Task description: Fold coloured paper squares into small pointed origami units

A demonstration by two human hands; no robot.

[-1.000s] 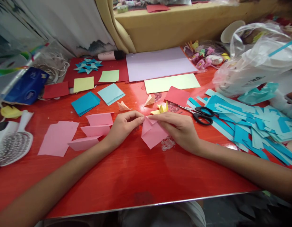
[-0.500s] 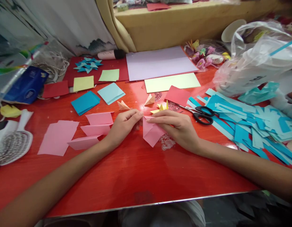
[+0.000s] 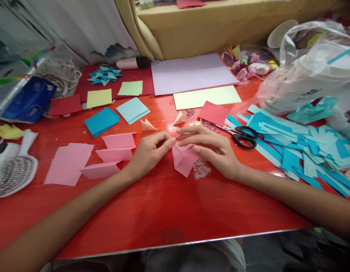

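Note:
A pink sheet of origami paper (image 3: 185, 161), partly folded with creases showing, is between my hands at the middle of the red table. Its upper corner is pinched between the thumb and fingers of my left hand (image 3: 154, 152). My right hand (image 3: 216, 149) reaches over the paper's top edge with fingers stretched and thumb apart; whether the fingertips touch it, I cannot tell. Beyond my hands are two small peach folded pieces (image 3: 148, 124) and a yellow folded piece, mostly hidden behind my right fingers. Left of my left hand, folded pink sheets (image 3: 114, 155) stand near flat pink sheets (image 3: 68, 164).
Black-handled scissors (image 3: 245, 136) and a heap of blue paper strips (image 3: 307, 147) lie to the right. Blue squares (image 3: 101, 121) and light-blue squares (image 3: 133, 110) sit farther back. A hairbrush (image 3: 17, 170) is at left, a plastic bag (image 3: 307, 83) at right.
My right fingers have loosened from the pink paper and spread out above its top edge. My left hand has shifted slightly right onto the paper's corner.

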